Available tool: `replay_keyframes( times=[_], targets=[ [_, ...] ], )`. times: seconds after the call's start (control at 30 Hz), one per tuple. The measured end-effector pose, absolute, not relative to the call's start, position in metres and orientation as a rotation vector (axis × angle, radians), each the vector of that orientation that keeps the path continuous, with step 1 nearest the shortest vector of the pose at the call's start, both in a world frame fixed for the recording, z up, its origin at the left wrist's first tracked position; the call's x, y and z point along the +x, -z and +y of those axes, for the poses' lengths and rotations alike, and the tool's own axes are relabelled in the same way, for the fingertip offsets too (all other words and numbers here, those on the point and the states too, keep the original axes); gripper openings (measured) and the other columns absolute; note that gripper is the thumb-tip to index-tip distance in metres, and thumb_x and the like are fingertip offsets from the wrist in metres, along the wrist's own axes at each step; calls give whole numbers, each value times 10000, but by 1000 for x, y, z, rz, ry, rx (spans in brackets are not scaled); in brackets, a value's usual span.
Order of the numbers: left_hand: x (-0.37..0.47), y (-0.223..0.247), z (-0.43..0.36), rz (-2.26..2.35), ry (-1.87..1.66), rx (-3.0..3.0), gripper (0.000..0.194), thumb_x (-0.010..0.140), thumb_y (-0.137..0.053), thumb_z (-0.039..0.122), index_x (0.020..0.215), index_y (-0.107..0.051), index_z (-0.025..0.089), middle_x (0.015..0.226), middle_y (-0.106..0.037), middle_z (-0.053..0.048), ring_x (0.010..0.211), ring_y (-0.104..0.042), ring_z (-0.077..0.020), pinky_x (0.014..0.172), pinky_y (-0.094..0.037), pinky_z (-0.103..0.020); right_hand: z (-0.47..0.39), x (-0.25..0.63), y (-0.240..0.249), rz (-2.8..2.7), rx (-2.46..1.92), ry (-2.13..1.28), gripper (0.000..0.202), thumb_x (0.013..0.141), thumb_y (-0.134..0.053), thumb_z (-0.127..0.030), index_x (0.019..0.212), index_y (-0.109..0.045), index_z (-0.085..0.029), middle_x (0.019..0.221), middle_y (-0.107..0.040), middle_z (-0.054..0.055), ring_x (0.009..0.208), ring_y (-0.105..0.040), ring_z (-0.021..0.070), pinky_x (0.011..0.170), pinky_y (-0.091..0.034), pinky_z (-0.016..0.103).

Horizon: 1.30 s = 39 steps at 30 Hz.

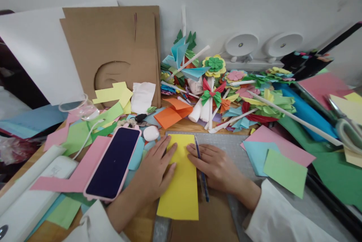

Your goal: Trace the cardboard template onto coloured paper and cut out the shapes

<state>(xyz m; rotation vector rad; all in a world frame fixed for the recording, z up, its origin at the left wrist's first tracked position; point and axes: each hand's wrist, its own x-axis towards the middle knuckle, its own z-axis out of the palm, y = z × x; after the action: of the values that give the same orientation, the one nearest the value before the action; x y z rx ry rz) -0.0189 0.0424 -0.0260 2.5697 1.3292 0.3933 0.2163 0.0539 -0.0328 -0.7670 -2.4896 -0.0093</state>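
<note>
Yellow paper (182, 185) mid-desk (138, 227), toward front edge. Left hand (152, 166) flat on it, fingers wide. Right hand (219, 166) touches side; can't tell if gripping pen (203, 181). Best press softly, keep straight.

No writing can be read anywhere; the white power strip (53, 176) perhaps bears some, too faint.

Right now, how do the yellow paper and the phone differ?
The yellow paper is one plain bright colour, while the phone has a dark screen and a pink edge. The yellow paper points almost straight away from the person; the phone slants. Both are oblong.
</note>
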Motion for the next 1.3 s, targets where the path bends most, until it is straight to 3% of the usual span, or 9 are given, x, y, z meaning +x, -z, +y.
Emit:
replay_keyframes(
  times=[0.3,0.9,1.3],
  targets=[
    [-18,29,42,1335,-427,2571,461,934,-428,215,1385,-467,128,1515,-356,-177,1404,-311,-322,1110,-333,-523,54,216,33,-2508,-775,19,387,786,-421,-32,1072,-667,-120,1154,-689,168,1080,-649,243,885,-555,392],
    [-18,29,41,1333,-443,2561,450,942,-413,218,1377,-474,118,1507,-363,-189,1395,-325,-330,1099,-348,-519,53,215,32,-2479,-787,32,284,877,-421,-76,1019,-664,-112,1128,-704,156,1058,-664,239,897,-555,374],
    [-19,31,41,1338,-380,2639,455,954,-388,216,1390,-441,96,1520,-330,-206,1420,-280,-317,1098,-353,-522,54,215,36,-2468,-763,48,288,860,-440,-68,1045,-654,-120,1147,-695,159,1068,-658,244,888,-558,379]
  ],
)
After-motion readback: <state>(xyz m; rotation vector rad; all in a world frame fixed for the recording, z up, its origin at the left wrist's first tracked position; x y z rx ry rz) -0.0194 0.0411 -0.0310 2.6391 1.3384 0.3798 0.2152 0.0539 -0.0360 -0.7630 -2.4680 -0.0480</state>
